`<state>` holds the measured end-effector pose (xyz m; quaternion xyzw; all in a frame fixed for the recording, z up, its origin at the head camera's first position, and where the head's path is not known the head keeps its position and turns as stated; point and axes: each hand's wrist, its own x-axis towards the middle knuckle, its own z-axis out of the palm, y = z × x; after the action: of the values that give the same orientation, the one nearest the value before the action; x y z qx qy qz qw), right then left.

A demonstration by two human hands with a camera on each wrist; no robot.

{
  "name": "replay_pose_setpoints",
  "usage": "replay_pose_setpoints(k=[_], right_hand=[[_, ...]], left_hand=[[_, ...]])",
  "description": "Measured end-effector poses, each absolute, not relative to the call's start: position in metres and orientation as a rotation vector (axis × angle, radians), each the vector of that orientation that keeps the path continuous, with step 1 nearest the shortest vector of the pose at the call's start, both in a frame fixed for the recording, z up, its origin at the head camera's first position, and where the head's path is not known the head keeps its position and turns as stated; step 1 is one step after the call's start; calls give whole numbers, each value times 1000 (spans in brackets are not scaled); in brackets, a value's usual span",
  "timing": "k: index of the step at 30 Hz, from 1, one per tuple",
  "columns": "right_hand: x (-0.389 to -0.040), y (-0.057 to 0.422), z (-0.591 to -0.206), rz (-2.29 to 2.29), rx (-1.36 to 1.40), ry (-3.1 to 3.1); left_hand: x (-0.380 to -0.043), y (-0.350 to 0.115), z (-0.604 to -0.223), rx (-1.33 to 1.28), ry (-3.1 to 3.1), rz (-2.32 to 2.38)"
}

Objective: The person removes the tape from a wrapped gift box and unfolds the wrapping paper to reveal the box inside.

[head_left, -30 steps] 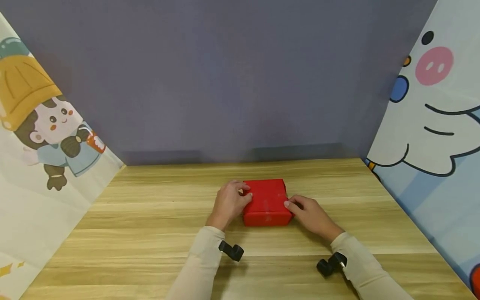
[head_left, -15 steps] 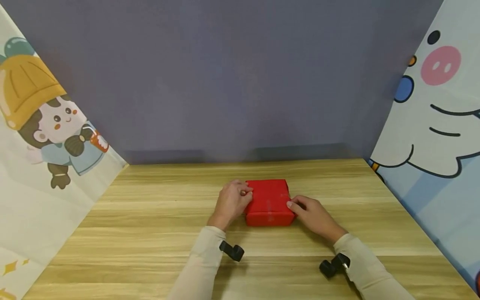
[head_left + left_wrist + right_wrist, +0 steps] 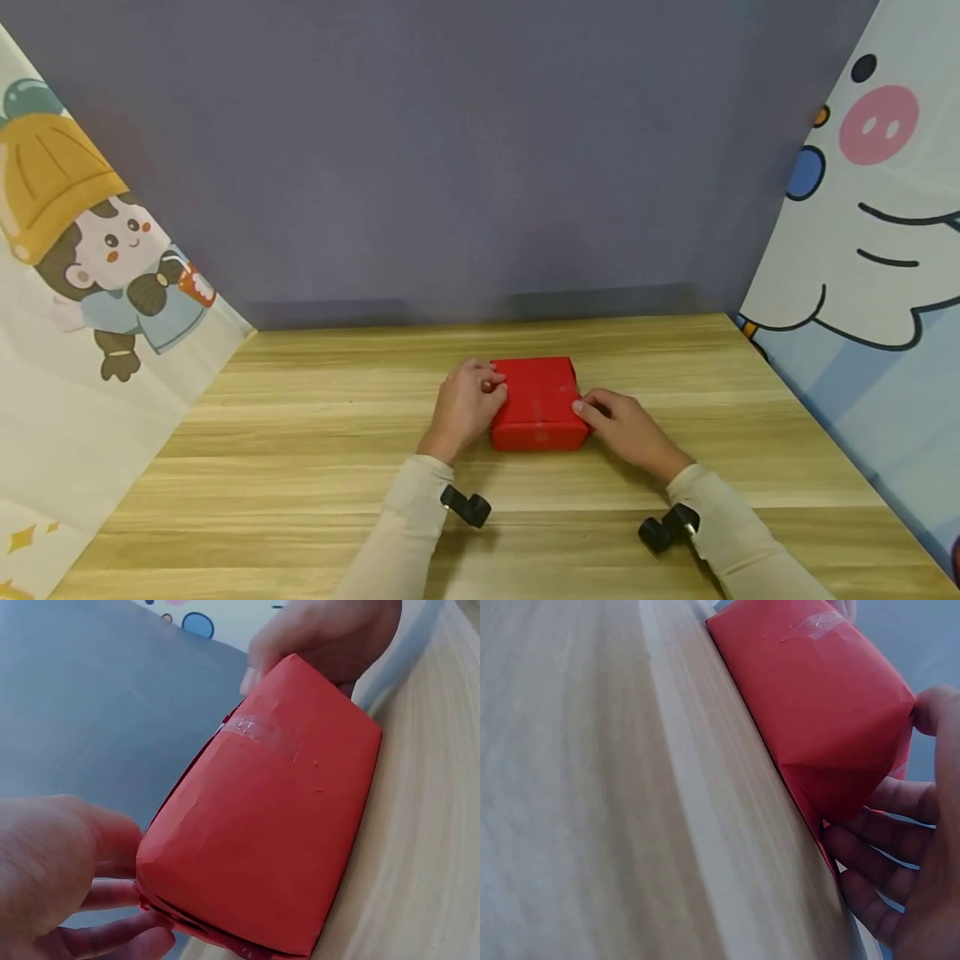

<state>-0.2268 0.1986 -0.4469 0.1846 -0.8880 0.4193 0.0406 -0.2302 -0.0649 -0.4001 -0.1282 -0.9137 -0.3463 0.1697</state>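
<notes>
A box wrapped in red paper [image 3: 536, 396] lies flat on the wooden table, with a strip of clear tape [image 3: 259, 735] across its near side. At its left end is my left hand [image 3: 461, 408], thumb on the top edge and fingers down the end face. My right hand [image 3: 630, 429] holds the opposite end, thumb at the upper corner and bent fingers against the folded paper flap [image 3: 847, 772]. Seen from the right wrist, that flap sticks out low beside the fingertips. Creased, folded paper also shows at the left end in the left wrist view.
Bare wood-grain tabletop [image 3: 300, 467] surrounds the box. A grey panel [image 3: 480, 167] stands along the back edge, and cartoon-printed sheets border the left [image 3: 67, 400] and right [image 3: 885, 292] sides. Black wrist cameras sit on both sleeves.
Both hands keep their places at the two ends of the box. The head view shifts slightly; the box and fingers look nearly the same.
</notes>
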Motion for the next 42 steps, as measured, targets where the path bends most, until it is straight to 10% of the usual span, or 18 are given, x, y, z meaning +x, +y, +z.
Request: replay_pose_setpoints(k=[42], right_hand=[[-225,200,-444,1305,567,-2716]], left_hand=[[-232,-64,-402,-289,-2596,-1218]])
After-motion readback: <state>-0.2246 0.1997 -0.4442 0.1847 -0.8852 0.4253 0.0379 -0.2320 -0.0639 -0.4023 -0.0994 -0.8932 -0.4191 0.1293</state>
